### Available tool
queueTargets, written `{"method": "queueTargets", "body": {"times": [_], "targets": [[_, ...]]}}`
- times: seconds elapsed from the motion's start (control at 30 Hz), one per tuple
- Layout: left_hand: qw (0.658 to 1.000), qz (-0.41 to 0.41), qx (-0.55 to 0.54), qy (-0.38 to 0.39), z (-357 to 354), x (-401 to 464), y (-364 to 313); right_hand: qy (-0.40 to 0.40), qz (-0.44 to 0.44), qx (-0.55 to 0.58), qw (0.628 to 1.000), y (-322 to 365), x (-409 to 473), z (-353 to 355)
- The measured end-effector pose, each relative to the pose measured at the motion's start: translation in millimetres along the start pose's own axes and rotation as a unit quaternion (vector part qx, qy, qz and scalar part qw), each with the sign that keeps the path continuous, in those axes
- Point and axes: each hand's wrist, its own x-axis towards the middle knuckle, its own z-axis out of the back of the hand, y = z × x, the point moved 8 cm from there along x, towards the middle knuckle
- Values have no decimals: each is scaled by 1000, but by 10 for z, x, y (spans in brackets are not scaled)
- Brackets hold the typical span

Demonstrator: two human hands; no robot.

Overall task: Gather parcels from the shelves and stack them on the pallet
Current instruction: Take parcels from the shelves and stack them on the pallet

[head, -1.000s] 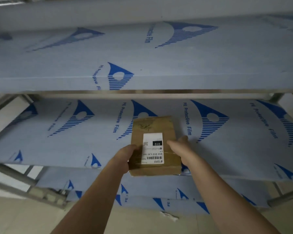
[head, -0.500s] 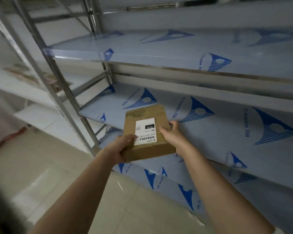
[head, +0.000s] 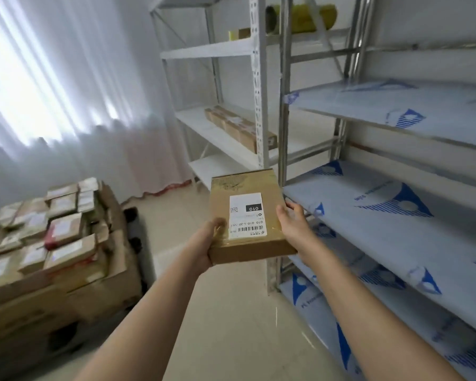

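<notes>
A flat brown cardboard parcel with a white label marked 010 is held level in the air in front of me, off the shelf. My left hand grips its near left corner, thumb on top. My right hand holds its right edge, fingers curled under. The film-covered metal shelves stand to the right. At the lower left a stack of several labelled parcels rests on big cartons; the pallet under them is hidden.
A white shelf unit at the back carries a long brown box and yellow items on top. White curtains cover the left wall. Bare tiled floor lies between the stack and the shelves.
The parcel has come off the middle shelf and swung left with both hands still on it. My view has turned left, bringing the parcel stack and curtains into sight.
</notes>
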Motion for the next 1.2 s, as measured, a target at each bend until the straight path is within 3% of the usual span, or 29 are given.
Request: {"method": "queueTargets", "body": {"times": [0.17,0.5,0.73,0.87,1.2], "targets": [[993,-26,3,-115,978,386,-146,67,35,-11,997,207,464,-1056],[967,-17,-41,-251,2739,1220,-709,217,40,-26,975,480,1695,-3314],[925,28,-122,-359,4184,1032,-570,340,54,-78,936,674,1561,-5084],[907,41,-146,-392,4927,962,-496,385,45,-112,915,663,1381,-5975],[909,41,-156,-385,6644,1290,-958,365,69,-140,918,1216,1427,-7607]]}}
